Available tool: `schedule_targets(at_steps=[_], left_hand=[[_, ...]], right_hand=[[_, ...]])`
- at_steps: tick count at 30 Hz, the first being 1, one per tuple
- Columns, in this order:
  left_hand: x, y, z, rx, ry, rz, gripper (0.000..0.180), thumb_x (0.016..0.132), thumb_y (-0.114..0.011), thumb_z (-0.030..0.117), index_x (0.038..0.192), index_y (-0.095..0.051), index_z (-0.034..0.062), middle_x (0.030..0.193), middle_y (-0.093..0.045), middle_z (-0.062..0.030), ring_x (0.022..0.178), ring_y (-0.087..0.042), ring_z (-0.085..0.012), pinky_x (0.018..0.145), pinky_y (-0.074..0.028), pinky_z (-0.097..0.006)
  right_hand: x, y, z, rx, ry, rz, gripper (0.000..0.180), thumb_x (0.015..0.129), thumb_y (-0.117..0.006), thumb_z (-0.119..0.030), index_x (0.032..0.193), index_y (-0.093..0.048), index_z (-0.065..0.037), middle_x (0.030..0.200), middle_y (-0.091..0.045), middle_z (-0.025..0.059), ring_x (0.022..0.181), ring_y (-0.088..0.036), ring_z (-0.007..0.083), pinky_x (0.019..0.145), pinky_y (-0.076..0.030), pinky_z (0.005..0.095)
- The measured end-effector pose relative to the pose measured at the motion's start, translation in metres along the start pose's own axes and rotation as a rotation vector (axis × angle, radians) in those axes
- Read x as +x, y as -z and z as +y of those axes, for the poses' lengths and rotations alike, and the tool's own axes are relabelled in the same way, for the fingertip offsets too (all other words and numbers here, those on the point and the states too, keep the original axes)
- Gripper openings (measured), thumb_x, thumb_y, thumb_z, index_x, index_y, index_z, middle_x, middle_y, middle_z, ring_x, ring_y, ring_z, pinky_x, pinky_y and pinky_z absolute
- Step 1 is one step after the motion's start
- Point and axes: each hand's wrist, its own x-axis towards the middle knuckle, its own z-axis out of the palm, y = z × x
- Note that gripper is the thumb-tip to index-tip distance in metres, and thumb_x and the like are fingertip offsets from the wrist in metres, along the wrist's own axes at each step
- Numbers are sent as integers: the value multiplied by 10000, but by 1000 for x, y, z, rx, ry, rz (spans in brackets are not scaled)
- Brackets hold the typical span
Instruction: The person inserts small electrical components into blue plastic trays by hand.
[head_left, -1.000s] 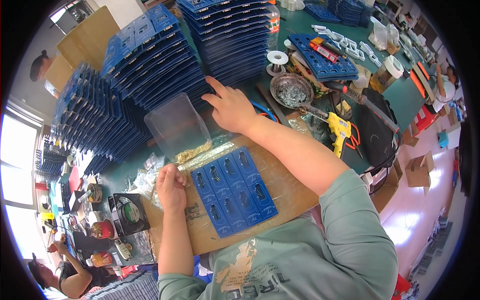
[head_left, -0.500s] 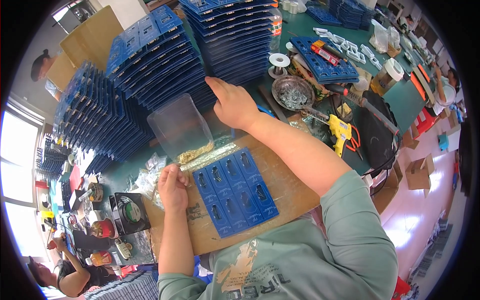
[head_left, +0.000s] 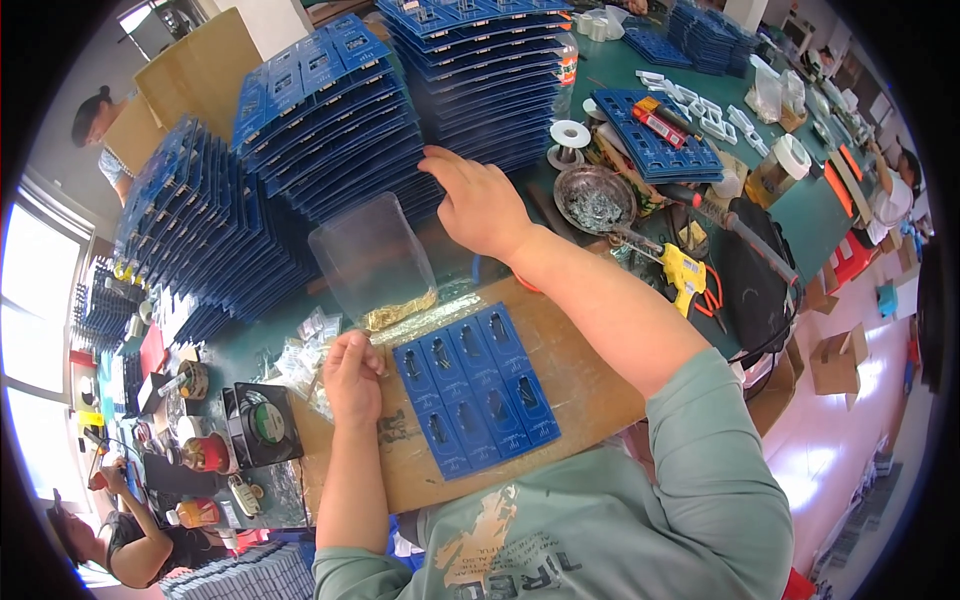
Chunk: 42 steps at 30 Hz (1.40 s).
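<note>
A blue circuit-board panel (head_left: 478,392) with several oblong cutouts lies on a brown work board (head_left: 590,375) in front of me. Beside its upper left corner is my left hand (head_left: 352,378), closed, thumb against curled fingers; what they hold, if anything, cannot be made out. My right hand (head_left: 482,208) reaches across, fingers stretched toward the tall stack of blue panels (head_left: 480,100); whether the fingertips touch it is unclear. Nothing shows in that hand, and its thumb is hidden. A clear plastic box (head_left: 372,255) with small gold-coloured parts (head_left: 400,311) stands between my hands.
More panel stacks (head_left: 325,125) crowd the far left. To the right are a metal bowl (head_left: 594,198) of grey scraps, a solder spool (head_left: 570,134), a yellow glue gun (head_left: 684,277) and a soldering iron (head_left: 745,228). A black fan (head_left: 262,425) stands left; a co-worker (head_left: 125,530) sits beyond.
The whole view has shifted slightly right and down. The fingers of my right hand have changed pose a little near the stack; my left hand stays beside the panel.
</note>
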Motion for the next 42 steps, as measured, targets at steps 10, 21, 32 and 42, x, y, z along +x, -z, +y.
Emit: schedule_targets(at_steps=[10,21,32,42], left_hand=[[-1,-1,1,11,9,9,125,949,-630,163,952,-623,38,727,-543,-10,627,-496,-116,571,-414,-252],[-1,1,0,-4,21,-7,117,951,-629,163,953,-624,46,741,-547,-9,631,-497,-115,573,-414,-252],[0,1,-1,-16,18,-14,121,953,-625,160,941,-618,40,730,-547,-17,616,-498,-121,564,-414,-254],[0,1,0,-5,21,6,120,954,-625,160,941,-618,40,734,-553,-17,612,-507,-120,562,-424,-255]], right_hand=[[17,5,-9,-37,-3,76,519,732,-591,-24,1250,-560,-46,1306,-559,147,964,-639,311,816,-504,408],[32,8,-9,118,-37,128,531,737,-567,0,1267,-539,-13,1292,-570,185,971,-634,337,853,-511,429],[46,23,-15,-108,48,126,506,709,-590,4,1211,-586,-55,1298,-561,101,1007,-622,278,823,-494,387],[56,30,-8,80,55,135,515,737,-560,30,1244,-560,-57,1185,-638,104,1001,-618,299,855,-476,410]])
